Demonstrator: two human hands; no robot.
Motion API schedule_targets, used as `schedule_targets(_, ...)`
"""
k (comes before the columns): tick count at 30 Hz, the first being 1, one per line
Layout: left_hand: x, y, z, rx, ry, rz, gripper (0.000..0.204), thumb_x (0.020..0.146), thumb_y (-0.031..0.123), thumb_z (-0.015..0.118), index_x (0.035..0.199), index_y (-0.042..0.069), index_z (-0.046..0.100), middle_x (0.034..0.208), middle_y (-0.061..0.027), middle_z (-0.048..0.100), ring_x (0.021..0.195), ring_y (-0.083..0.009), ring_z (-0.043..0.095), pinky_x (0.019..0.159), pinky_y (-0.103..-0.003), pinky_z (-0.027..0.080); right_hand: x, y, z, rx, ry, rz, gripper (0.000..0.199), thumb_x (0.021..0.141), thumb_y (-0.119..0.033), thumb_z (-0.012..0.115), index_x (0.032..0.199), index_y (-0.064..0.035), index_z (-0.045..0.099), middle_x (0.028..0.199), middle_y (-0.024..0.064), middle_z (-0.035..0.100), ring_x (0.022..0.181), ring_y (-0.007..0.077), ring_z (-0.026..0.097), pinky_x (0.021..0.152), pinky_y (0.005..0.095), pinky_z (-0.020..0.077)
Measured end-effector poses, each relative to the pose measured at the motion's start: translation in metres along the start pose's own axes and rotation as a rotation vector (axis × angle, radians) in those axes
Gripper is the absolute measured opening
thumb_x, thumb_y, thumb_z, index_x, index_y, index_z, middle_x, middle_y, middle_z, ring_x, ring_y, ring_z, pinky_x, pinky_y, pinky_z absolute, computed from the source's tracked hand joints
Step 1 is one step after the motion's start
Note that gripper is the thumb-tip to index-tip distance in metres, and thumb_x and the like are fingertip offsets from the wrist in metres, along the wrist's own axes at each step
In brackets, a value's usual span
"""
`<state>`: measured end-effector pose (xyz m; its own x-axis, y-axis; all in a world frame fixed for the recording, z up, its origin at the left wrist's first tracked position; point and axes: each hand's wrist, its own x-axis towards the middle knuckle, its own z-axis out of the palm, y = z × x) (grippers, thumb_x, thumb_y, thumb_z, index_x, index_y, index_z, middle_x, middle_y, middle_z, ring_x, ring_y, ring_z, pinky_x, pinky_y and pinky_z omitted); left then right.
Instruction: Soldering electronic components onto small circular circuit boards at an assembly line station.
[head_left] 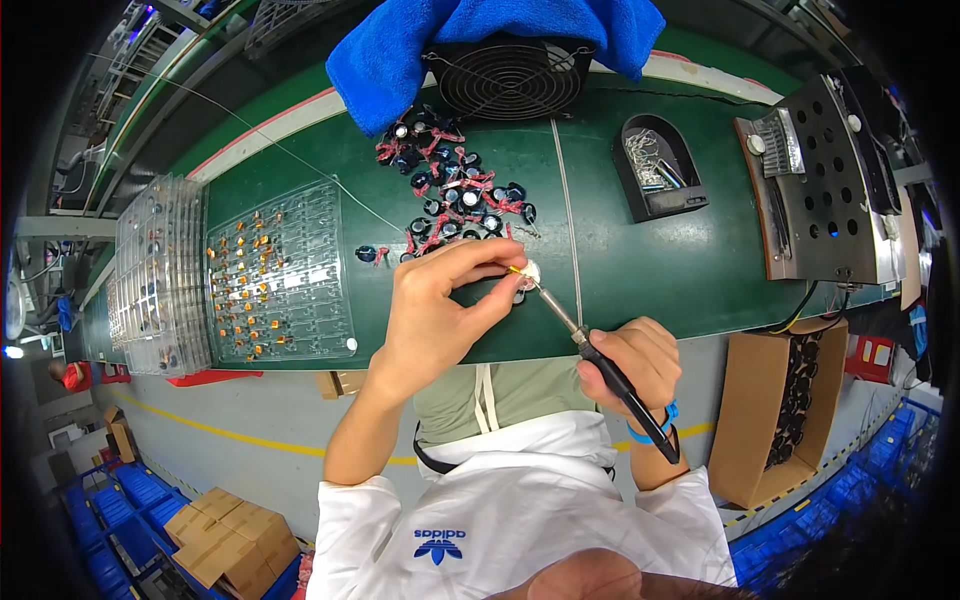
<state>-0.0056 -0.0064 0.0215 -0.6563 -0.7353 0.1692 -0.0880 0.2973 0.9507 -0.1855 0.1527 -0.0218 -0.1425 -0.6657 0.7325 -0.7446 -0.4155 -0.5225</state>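
Head view showed the left hand (440, 305) pinching a small part (527, 272); the right hand (632, 365) clamped the soldering iron (590, 345), whose tip needed steady, brief contact just beside that grip.

Two hands: left hand (437, 310), right hand (632, 362). One soldering iron (600, 360). One fan (509, 78). One blue towel (390, 50). One clear tray (280, 272) lying flat, beside one tray stack (155, 275). Small black parts (455, 190): roughly two dozen, heap too tangled to count.

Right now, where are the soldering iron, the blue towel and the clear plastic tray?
soldering iron (622, 385): head view, on its black handle.
blue towel (385, 55): head view, on its left fold.
clear plastic tray (300, 270): head view, on its middle cells.
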Motion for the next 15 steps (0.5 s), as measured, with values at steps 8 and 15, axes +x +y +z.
schedule_targets(8,-0.0001,0.0002,0.0004,0.016,0.017,0.023,0.029,0.085,-0.011,0.073,0.113,-0.005,0.073,0.106,-0.0138,0.077,0.096,-0.0206,0.077,0.087,-0.03,0.063,-0.0047,0.0039,0.0029,0.06,0.09,-0.004,0.028,0.091,-0.023,0.078,0.094,0.004,0.068,0.063,0.0088,0.061,0.049,0.0229,0.058,0.047,0.0323,0.0443)
schedule_targets(15,-0.0007,-0.0009,0.0033,0.03,0.025,0.058,0.03,0.084,-0.01,0.073,0.114,-0.003,0.073,0.105,-0.0131,0.078,0.097,-0.0213,0.077,0.089,-0.031,0.062,-0.0041,0.0034,0.0021,0.058,0.114,0.006,0.028,0.092,-0.023,0.076,0.093,0.0043,0.068,0.062,0.0083,0.06,0.048,0.0227,0.057,0.047,0.0322,0.0445)
